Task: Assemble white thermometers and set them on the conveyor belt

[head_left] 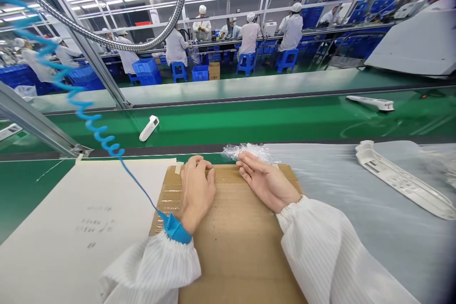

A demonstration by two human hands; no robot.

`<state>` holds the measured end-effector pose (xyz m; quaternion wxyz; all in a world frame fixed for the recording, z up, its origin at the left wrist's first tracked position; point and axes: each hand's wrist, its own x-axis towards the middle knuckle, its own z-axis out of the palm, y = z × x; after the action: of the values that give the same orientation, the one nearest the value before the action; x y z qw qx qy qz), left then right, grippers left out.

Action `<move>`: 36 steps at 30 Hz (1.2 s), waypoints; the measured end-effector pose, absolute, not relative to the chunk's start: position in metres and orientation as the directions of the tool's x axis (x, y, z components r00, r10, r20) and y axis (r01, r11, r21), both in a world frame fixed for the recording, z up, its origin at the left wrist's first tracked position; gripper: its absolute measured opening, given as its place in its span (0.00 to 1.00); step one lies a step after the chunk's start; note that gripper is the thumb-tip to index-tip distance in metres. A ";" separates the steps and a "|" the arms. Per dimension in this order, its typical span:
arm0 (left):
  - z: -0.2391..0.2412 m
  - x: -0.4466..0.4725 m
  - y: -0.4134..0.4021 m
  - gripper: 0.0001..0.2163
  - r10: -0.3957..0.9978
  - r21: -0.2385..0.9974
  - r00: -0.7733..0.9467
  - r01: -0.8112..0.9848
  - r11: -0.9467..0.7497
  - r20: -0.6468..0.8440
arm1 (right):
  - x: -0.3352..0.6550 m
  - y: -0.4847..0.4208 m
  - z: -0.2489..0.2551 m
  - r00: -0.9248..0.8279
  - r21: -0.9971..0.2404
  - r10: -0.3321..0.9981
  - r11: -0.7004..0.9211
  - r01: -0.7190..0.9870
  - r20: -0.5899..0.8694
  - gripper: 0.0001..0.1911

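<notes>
My left hand (197, 190) rests palm down on a brown cardboard sheet (235, 242), its fingers curled at the sheet's far edge with nothing visible in them. A blue wrist strap (176, 229) with a coiled blue cord (85, 114) circles that wrist. My right hand (265, 179) lies flat on the cardboard with its fingers stretched out, the fingertips touching a crumpled clear plastic bag (245, 151) at the far edge. Both arms wear white sleeves.
A white paper sheet (71, 228) lies left of the cardboard. A long white plastic part (399, 178) lies on translucent film at the right. On the green conveyor (249, 121) sit a small white device (148, 128) and another white part (372, 103). Workers in white sit at benches behind.
</notes>
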<state>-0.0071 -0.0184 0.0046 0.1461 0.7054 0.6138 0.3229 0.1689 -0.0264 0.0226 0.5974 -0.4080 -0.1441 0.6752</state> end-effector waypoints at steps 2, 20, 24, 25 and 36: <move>0.004 -0.007 -0.018 0.05 0.961 0.605 0.032 0.771 -0.198 0.274 | 0.171 -0.027 0.019 0.035 -0.700 0.933 -0.243 -0.671 -0.358 0.11; 0.002 -0.007 -0.016 0.05 0.954 0.611 0.025 0.763 -0.211 0.298 | 0.171 -0.028 0.014 0.041 -0.734 0.939 -0.239 -0.636 -0.342 0.22; 0.003 -0.007 -0.017 0.04 0.953 0.620 0.020 0.756 -0.213 0.303 | 0.171 -0.028 0.014 0.034 -0.731 0.937 -0.248 -0.636 -0.347 0.23; 0.003 -0.007 -0.017 0.04 0.952 0.622 0.018 0.754 -0.213 0.304 | 0.171 -0.028 0.014 0.034 -0.731 0.936 -0.250 -0.635 -0.350 0.23; 0.004 -0.007 -0.017 0.05 0.945 0.641 0.015 0.732 -0.233 0.326 | 0.171 -0.029 0.016 0.003 -0.737 0.945 -0.254 -0.627 -0.328 0.14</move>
<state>-0.0070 -0.0171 0.0036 0.1475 0.6969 0.6016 0.3615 0.1708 -0.0289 0.0158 0.5791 -0.4078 -0.1947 0.6786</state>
